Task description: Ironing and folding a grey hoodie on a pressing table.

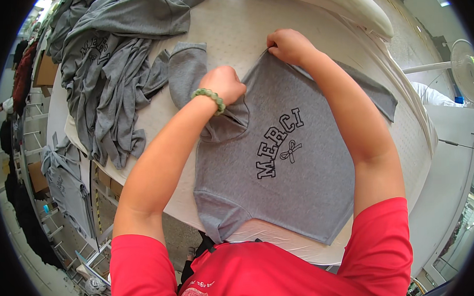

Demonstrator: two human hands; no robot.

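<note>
A grey sweatshirt (317, 171) lies spread on the covered table in front of me, with black outlined lettering and a small bow motif on its chest. Bunched cloth sits under my left hand (223, 83), which is closed on the garment beside its upper left part; green beads circle that wrist. My right hand (291, 46) pinches the sweatshirt's far edge, pulling it up into a peak. One sleeve (372, 89) stretches out to the right, partly behind my right forearm. A folded part (218, 209) of the garment rests at the near left.
A heap of similar grey sweatshirts (112, 84) fills the table's far left. More grey garments (66, 182) hang or lie lower at the left. A padded white board (342, 6) runs along the far side. At the right stands a fan (465, 69).
</note>
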